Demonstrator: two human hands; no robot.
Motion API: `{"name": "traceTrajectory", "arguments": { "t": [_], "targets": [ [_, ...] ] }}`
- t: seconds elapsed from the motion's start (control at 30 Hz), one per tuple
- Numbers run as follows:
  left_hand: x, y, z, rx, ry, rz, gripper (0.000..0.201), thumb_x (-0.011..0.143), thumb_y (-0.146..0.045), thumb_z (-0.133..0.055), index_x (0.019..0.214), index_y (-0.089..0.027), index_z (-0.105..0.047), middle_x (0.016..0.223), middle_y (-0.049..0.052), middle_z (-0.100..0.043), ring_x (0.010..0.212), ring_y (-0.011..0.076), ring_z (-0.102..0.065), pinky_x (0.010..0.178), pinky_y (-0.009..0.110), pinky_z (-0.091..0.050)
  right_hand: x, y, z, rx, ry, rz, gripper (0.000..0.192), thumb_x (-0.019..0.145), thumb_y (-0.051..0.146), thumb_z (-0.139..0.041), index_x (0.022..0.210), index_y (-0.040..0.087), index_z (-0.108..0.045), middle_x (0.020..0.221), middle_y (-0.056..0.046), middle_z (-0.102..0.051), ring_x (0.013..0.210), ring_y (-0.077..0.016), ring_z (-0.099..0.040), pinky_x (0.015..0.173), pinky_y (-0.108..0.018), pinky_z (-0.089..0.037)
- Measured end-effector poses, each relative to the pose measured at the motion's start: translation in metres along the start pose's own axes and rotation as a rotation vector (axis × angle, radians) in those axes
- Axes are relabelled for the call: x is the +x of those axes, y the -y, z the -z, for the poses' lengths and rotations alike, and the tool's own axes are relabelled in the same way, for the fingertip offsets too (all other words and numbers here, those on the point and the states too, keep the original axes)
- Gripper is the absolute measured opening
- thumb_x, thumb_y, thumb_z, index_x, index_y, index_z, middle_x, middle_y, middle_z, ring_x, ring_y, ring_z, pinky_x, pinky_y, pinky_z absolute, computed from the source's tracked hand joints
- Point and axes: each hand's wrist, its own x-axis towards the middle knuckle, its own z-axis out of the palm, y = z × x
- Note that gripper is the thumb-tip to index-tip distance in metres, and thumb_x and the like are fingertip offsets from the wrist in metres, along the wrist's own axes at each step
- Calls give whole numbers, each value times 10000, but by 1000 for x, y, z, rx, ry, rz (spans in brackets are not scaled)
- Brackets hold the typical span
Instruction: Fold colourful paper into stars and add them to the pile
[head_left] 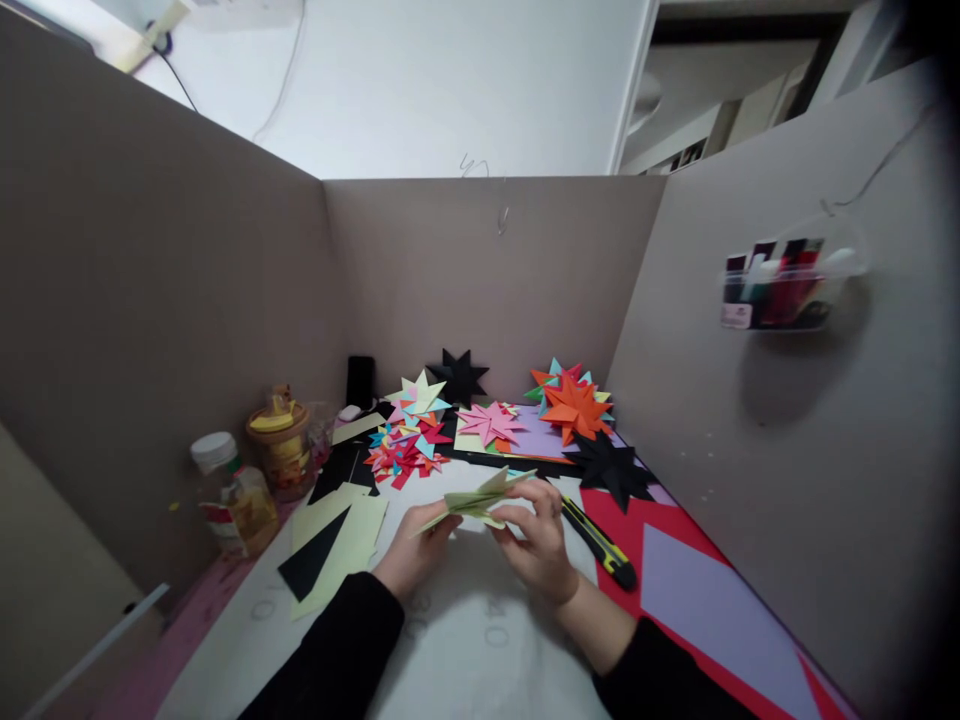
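Between my two hands, above the white mat (450,640), is a pale green folded paper star (480,498), seen nearly edge-on. My left hand (418,548) grips its left side, with the thumb side toward me. On the other side, my right hand (538,540) pinches the paper between thumb and fingers. Pale green paper strips (341,560) and a black strip (313,555) lie left of my left hand. A yellow and black utility knife (600,545) rests just right of my right hand.
Behind my hands are piled small colored stars (409,445), a pink star (491,424), an orange star (576,405) and black stars (611,468). A jar (234,495) and a tub (281,450) stand left. Red and purple sheets (712,590) lie right. Grey panels (487,280) enclose the table.
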Motion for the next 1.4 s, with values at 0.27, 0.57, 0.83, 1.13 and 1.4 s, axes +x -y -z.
{"name": "traceTrajectory", "arguments": {
  "t": [0.27,0.57,0.83,1.13,1.4],
  "targets": [
    [1,4,0,53,6,-33,316,894,-278,-492,1149,-188,-656,977,48,-720,824,190,-646,768,286,-504,-2,-4,-2,-46,42,31,255,776,105,-616,996,234,-623,936,-53,-536,921,-222,-461,834,-414,-413],
    [0,9,-1,-4,-25,-36,340,883,-270,-509,1188,-186,-634,1176,96,-657,1046,231,-630,923,364,-488,2,0,-1,-77,54,54,111,807,121,-583,844,213,-631,801,-40,-575,818,-197,-466,760,-364,-398],
    [1,17,-3,46,-69,-26,337,884,-256,-492,1182,-189,-635,1170,85,-661,1050,224,-632,933,374,-486,-4,-8,-8,40,179,-44,182,843,96,-492,900,216,-616,766,-25,-637,754,-184,-518,695,-334,-416],
    [-1,21,-3,130,-70,-56,351,869,-193,-493,1192,-200,-628,1167,78,-662,1048,224,-637,926,370,-493,-5,-11,-13,47,94,-313,79,829,242,-598,760,205,-610,697,-8,-565,687,-167,-524,661,-315,-430],
    [-1,26,-2,82,-96,-43,421,827,-106,-477,1215,-194,-611,1200,76,-643,1080,217,-620,948,367,-485,-2,-13,-8,19,207,-118,129,816,196,-617,908,252,-688,785,-16,-660,827,-200,-490,772,-370,-395]
  ]
}}
